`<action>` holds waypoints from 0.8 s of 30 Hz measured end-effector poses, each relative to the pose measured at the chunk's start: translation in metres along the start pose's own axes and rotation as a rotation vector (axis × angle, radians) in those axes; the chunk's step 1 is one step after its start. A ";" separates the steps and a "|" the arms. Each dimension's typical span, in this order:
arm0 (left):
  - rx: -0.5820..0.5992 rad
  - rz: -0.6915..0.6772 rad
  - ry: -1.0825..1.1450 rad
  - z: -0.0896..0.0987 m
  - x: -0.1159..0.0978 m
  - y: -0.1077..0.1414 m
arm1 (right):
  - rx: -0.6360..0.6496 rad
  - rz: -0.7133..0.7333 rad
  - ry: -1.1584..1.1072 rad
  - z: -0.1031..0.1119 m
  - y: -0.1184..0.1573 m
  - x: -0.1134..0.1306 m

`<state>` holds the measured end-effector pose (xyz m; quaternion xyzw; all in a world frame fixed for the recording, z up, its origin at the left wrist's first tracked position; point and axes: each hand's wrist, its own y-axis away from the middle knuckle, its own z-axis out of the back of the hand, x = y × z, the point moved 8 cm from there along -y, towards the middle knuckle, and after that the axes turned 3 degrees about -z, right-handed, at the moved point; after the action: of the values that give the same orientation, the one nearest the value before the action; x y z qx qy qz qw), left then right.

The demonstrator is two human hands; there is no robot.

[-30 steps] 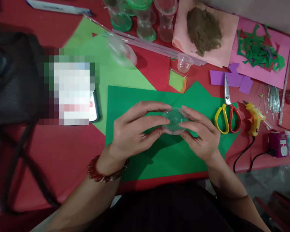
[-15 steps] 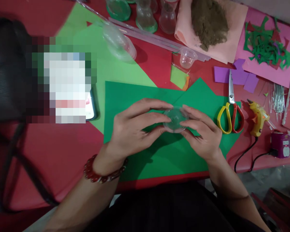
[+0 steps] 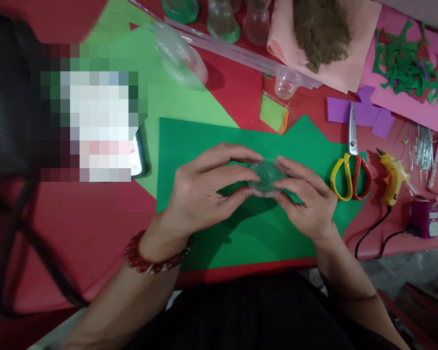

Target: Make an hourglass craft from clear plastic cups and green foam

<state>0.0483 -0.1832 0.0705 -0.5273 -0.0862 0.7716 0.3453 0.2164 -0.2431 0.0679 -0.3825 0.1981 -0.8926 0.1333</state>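
Observation:
Between my hands is a small clear plastic cup (image 3: 265, 178), its round end facing up toward me. My left hand (image 3: 208, 187) grips its left side with the thumb and fingertips. On the right side, my right hand (image 3: 304, 197) pinches it in the same way. The cup is held above a dark green sheet of paper (image 3: 204, 248), which shows through the clear plastic. Scissors (image 3: 351, 165) with one yellow and one red handle lie to the right of my right hand.
A yellow glue gun (image 3: 392, 177) with a black cord lies at right. Another clear cup (image 3: 286, 82), purple paper pieces (image 3: 339, 109) and brown powder (image 3: 321, 34) on pink paper are farther back. Clear plastic containers (image 3: 222, 22) stand at the back; a phone (image 3: 137, 158) and black bag (image 3: 7, 97) are left.
Both hands keep their hold on the cup, with hardly any shift in the fingers. The whole view has moved slightly, so the back items sit a little higher.

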 end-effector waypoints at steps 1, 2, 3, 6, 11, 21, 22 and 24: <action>0.003 -0.037 -0.034 0.000 -0.002 0.000 | -0.006 0.008 0.003 0.000 0.000 0.001; 0.007 -0.060 -0.063 0.000 -0.004 0.000 | -0.011 0.016 0.007 0.001 -0.001 0.002; 0.013 -0.072 -0.083 0.000 -0.004 0.000 | -0.015 0.024 0.008 0.001 -0.001 0.003; 0.037 -0.105 -0.127 -0.001 -0.007 -0.001 | -0.023 0.051 -0.001 0.001 -0.001 0.005; 0.054 -0.126 -0.164 0.000 -0.008 0.000 | -0.041 0.067 -0.023 0.000 -0.001 0.004; 0.047 -0.111 -0.163 -0.001 -0.003 0.005 | -0.026 0.061 -0.045 0.000 -0.001 0.003; 0.050 -0.105 -0.171 -0.001 -0.003 0.005 | -0.025 0.060 -0.036 0.000 -0.001 0.004; 0.056 -0.099 -0.185 -0.001 -0.002 0.005 | -0.023 0.059 -0.020 0.000 -0.002 0.004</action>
<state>0.0478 -0.1884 0.0696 -0.4392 -0.1218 0.8010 0.3881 0.2131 -0.2432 0.0712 -0.3872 0.2181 -0.8820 0.1570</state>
